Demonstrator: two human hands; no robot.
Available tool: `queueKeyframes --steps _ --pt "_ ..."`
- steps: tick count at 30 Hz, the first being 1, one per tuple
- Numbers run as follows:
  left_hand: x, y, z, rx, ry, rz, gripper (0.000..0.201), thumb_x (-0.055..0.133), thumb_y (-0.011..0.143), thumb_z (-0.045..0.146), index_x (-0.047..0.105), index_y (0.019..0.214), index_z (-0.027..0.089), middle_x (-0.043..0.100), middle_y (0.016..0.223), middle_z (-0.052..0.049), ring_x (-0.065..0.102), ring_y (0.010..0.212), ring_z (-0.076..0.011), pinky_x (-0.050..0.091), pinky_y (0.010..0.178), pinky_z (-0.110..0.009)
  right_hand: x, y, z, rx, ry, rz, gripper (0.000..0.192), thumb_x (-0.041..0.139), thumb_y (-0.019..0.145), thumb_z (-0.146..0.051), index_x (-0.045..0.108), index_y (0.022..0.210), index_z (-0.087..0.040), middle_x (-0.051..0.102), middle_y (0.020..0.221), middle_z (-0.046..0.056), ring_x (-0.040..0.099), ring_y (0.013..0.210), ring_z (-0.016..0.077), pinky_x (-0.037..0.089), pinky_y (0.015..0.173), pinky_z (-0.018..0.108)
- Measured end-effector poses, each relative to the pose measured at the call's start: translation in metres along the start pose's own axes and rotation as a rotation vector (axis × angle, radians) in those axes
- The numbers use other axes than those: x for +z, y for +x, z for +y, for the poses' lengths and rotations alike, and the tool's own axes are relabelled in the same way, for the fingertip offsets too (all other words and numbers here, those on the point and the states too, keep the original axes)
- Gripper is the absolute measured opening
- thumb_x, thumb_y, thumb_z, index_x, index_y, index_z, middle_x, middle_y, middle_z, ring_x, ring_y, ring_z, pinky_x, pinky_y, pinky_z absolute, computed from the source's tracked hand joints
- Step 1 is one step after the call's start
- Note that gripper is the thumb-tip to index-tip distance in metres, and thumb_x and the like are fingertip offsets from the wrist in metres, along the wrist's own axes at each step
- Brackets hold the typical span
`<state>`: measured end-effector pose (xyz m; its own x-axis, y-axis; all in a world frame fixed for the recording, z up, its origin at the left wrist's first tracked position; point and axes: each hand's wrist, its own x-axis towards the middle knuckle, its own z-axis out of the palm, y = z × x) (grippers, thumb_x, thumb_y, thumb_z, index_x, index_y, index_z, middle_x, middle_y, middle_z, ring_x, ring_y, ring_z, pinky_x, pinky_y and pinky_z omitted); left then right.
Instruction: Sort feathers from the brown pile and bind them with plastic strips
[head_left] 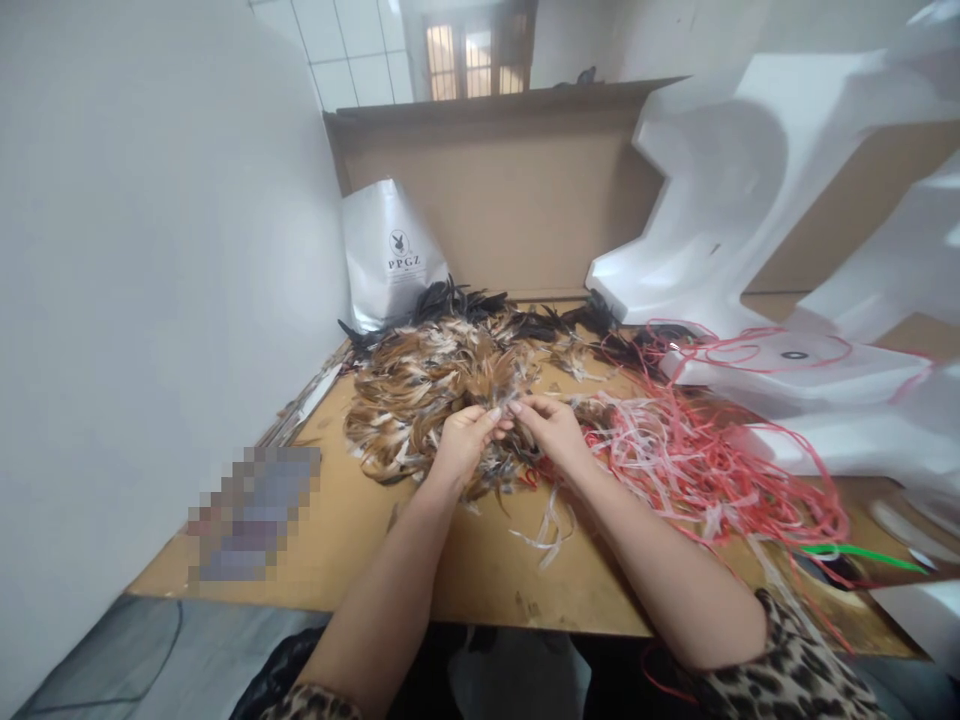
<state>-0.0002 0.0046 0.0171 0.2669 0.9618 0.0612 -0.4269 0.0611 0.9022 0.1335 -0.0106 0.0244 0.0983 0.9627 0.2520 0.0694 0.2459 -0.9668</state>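
Far left, one white wall panel (150, 250) borders my work surface, one brown board (465, 570). Near its left edge lies one blurred-out patch; its contents cannot be told. Far from me, left of centre, one silver bag (390, 255) printed with black letters stands upright against one cardboard backing (495, 190).

One large heap of brown, tan and white feathers (420, 390) covers the middle of the board, with a fringe of black feathers (457, 298) along its far edge. Individual feathers are too many and too tangled to count.

My left hand (461, 440) rests on the near edge of the heap, thumb and fingers pinched together on a small bunch of feathers (504, 412). My right hand (551, 428) is just beside it, fingertips meeting those of the left, pinched on the same bunch. That bunch sits between both hands, at the near right edge of the heap, just above the board.

Right of my right hand, one loose tangle of red and pink strings (697, 450) spreads across the board; the strands cannot be counted. A few pale strips (551, 525) lie near my right forearm. One green strand (862, 552) lies near right. Far right, several white foam blocks (750, 180) are stacked; at least three show.
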Motion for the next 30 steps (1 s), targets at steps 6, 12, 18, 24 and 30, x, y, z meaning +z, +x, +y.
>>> queueKeyframes --steps 6,12,18,24,30 --pt "0.0032 -0.0032 -0.002 -0.039 -0.023 -0.056 0.022 0.064 0.064 0.027 0.062 0.075 0.008 0.064 0.075 -0.009 0.058 0.063 -0.0095 0.042 0.059 -0.019 0.006 -0.0015 0.0034 0.161 0.402 -0.027 0.019 0.064 0.061 -0.034 0.056 0.064 -0.017 0.059 0.061 -0.002 0.052 0.054 0.0093 0.041 0.056 0.022" --pt "0.0008 -0.0032 -0.0054 -0.096 -0.086 -0.064 0.023 0.062 0.067 0.029 0.06 0.08 0.01 0.065 0.082 -0.011 0.06 0.067 -0.0119 0.043 0.056 -0.019 0.0036 -0.0018 -0.0008 0.126 0.315 0.05 0.022 0.064 0.06 -0.036 0.053 0.063 -0.017 0.056 0.055 -0.003 0.047 0.046 0.008 0.037 0.047 0.02" --pt "-0.0023 -0.0011 -0.0082 -0.141 -0.079 -0.027 0.023 0.063 0.066 0.029 0.06 0.079 0.009 0.065 0.08 -0.011 0.06 0.063 -0.0109 0.042 0.052 -0.017 0.0015 0.0 0.0032 0.035 0.139 0.034 0.025 0.061 0.062 -0.041 0.054 0.065 -0.017 0.054 0.055 -0.002 0.045 0.046 0.0086 0.036 0.044 0.02" --pt "0.0001 -0.0021 -0.0077 -0.139 -0.011 -0.057 0.022 0.065 0.064 0.028 0.06 0.072 0.008 0.064 0.069 -0.009 0.059 0.059 -0.01 0.042 0.05 -0.016 0.0003 0.0014 0.0061 -0.093 -0.011 0.047 0.022 0.06 0.064 -0.037 0.056 0.062 -0.016 0.051 0.055 -0.002 0.044 0.05 0.0089 0.036 0.051 0.021" --pt "0.0005 -0.0009 -0.003 -0.11 0.114 0.001 0.023 0.067 0.06 0.03 0.059 0.064 0.008 0.063 0.063 -0.008 0.056 0.05 -0.0088 0.041 0.046 -0.017 -0.0019 0.0031 0.0062 -0.055 -0.009 -0.006 0.024 0.058 0.064 -0.04 0.059 0.065 -0.016 0.055 0.057 -0.001 0.045 0.05 0.0092 0.037 0.05 0.021"
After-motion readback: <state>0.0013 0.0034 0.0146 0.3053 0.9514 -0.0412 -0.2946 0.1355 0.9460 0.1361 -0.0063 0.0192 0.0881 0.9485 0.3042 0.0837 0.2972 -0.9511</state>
